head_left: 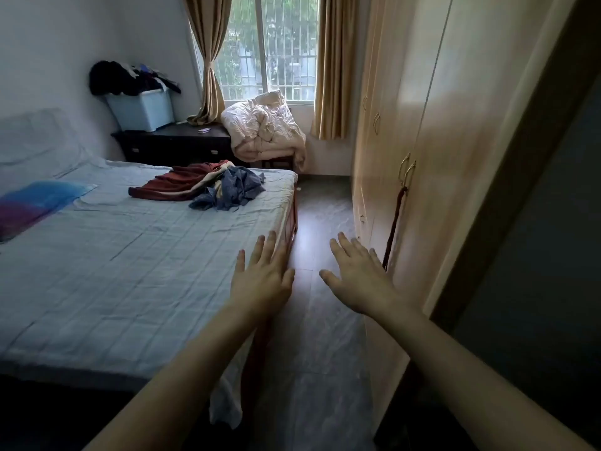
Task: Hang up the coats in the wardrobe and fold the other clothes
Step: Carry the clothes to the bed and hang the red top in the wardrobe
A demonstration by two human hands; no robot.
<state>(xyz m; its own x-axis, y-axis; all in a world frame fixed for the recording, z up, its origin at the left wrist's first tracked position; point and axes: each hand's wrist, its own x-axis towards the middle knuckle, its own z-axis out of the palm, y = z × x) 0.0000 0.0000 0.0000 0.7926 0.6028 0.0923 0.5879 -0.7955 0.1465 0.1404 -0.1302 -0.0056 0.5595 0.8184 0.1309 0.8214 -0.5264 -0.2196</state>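
A heap of clothes lies on the far part of the bed [130, 255]: a dark red garment [172, 185] and a crumpled blue patterned one [235, 188] beside it. The tall beige wardrobe [422, 177] lines the right wall with its doors closed; a dark strap hangs from its nearest handles [406, 172]. My left hand [261, 281] is stretched out flat over the bed's right edge, fingers apart, holding nothing. My right hand [359, 279] is spread above the floor beside the wardrobe, also holding nothing. Both hands are well short of the clothes.
A light blue bin [143, 109] heaped with dark clothes stands on a dark dresser [175, 141] at the back. A bundled cream duvet [263, 128] sits on a chair under the window. A narrow strip of floor [322, 320] runs between bed and wardrobe.
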